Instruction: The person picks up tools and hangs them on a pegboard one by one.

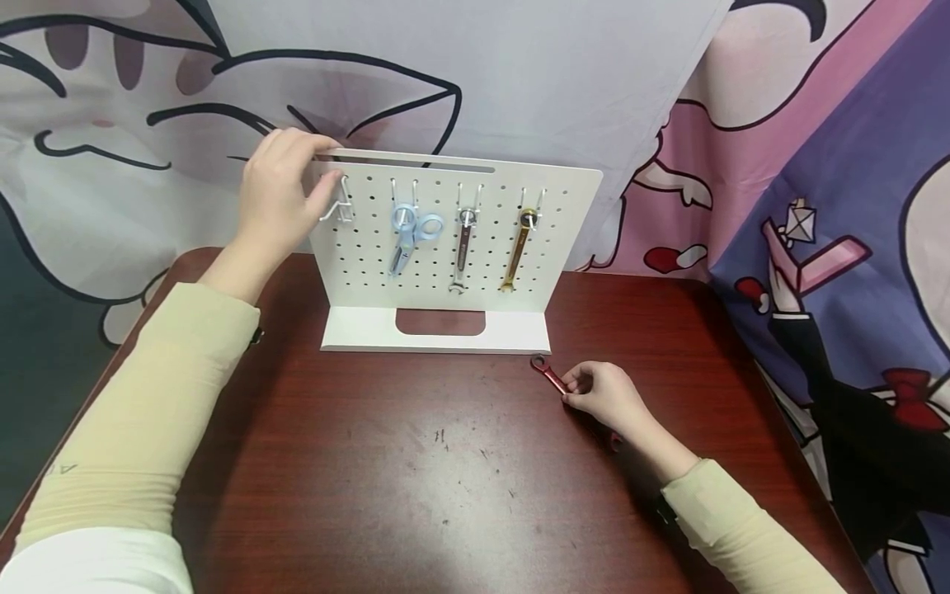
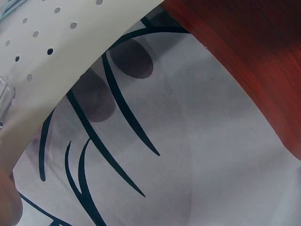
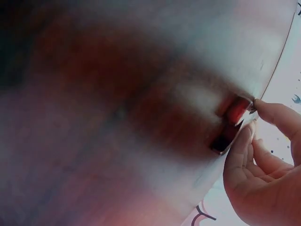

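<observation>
My left hand (image 1: 278, 186) grips the upper left corner of a white pegboard stand (image 1: 438, 332), thumb on the front face and fingers over the top edge. Only a fingertip (image 2: 8, 202) and part of the board show in the left wrist view. Low over the table, my right hand (image 1: 604, 396) pinches a red wrench (image 1: 552, 379) between thumb and fingers. Its ring end points toward the stand's front right corner. In the right wrist view a red part of the wrench (image 3: 236, 111) shows beside the fingertips, blurred.
On the board hang light blue scissors (image 1: 406, 239), a dark red wrench (image 1: 463, 247) and a gold wrench (image 1: 517, 252). A bare hook (image 1: 342, 205) sits near my left thumb. Behind the brown table (image 1: 416, 462) hangs a cartoon-printed cloth (image 1: 557, 74).
</observation>
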Tool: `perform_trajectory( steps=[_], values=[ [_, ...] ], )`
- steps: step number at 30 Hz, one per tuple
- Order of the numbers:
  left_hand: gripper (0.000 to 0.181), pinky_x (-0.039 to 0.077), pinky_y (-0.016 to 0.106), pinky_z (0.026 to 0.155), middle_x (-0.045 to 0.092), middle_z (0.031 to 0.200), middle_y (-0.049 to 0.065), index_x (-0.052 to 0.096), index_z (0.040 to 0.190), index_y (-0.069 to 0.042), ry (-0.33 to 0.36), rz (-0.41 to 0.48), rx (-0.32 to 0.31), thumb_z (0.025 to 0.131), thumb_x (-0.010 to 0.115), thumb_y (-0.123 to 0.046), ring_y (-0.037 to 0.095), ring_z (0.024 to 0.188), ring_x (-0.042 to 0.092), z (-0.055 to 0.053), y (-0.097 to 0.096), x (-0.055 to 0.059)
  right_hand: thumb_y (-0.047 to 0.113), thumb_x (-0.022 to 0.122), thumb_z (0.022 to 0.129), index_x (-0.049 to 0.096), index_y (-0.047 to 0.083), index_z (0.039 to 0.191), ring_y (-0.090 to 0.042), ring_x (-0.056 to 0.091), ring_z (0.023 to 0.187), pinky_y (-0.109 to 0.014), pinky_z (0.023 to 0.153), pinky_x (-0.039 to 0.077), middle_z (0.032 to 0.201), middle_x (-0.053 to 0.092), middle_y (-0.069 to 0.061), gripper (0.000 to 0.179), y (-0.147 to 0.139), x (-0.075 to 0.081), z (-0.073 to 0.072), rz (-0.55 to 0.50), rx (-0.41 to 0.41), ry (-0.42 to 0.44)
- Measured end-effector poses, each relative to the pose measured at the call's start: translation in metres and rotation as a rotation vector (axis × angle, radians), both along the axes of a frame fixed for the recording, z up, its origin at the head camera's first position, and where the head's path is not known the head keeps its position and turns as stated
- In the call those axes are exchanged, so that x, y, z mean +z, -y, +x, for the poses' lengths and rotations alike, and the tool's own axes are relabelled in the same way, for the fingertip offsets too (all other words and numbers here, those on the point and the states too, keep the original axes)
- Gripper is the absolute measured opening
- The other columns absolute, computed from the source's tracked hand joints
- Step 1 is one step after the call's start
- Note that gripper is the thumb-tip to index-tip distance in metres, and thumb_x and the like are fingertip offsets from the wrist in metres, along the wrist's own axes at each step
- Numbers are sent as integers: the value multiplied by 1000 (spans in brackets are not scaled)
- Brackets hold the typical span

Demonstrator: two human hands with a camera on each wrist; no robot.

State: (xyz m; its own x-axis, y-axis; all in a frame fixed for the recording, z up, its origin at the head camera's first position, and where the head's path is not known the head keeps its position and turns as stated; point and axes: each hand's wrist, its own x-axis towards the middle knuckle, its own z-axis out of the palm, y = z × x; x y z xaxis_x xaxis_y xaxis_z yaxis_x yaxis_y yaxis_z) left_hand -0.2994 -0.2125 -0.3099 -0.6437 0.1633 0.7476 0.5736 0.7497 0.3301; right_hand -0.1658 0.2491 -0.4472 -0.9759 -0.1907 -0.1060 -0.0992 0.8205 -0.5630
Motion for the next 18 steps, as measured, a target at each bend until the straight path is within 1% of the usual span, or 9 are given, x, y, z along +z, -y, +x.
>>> perform_trajectory(
  steps=[5,11,18],
  values=[
    [27,46,54,97,71,114,26,70,123,4,-2,0,4,98,69,-6,45,108,59,-1,0,0,4,83,80,78,2,92,-8,67,75,-18,69,51,82,75,-5,13,0,0,0,-28,-20,19],
    [27,46,55,98,71,114,27,70,123,4,-7,-3,5,99,69,-7,46,109,59,-1,0,0,4,83,79,77,2,93,-6,66,74,-18,69,51,83,76,-5,15,0,1,0,-29,-30,38],
    [27,46,54,98,71,114,27,70,123,4,0,-3,7,98,69,-6,46,109,59,0,-1,0,2,83,78,76,-2,92,-5,64,70,-17,64,51,79,75,-7,16,-2,1,0,-110,-39,76]
  ],
)
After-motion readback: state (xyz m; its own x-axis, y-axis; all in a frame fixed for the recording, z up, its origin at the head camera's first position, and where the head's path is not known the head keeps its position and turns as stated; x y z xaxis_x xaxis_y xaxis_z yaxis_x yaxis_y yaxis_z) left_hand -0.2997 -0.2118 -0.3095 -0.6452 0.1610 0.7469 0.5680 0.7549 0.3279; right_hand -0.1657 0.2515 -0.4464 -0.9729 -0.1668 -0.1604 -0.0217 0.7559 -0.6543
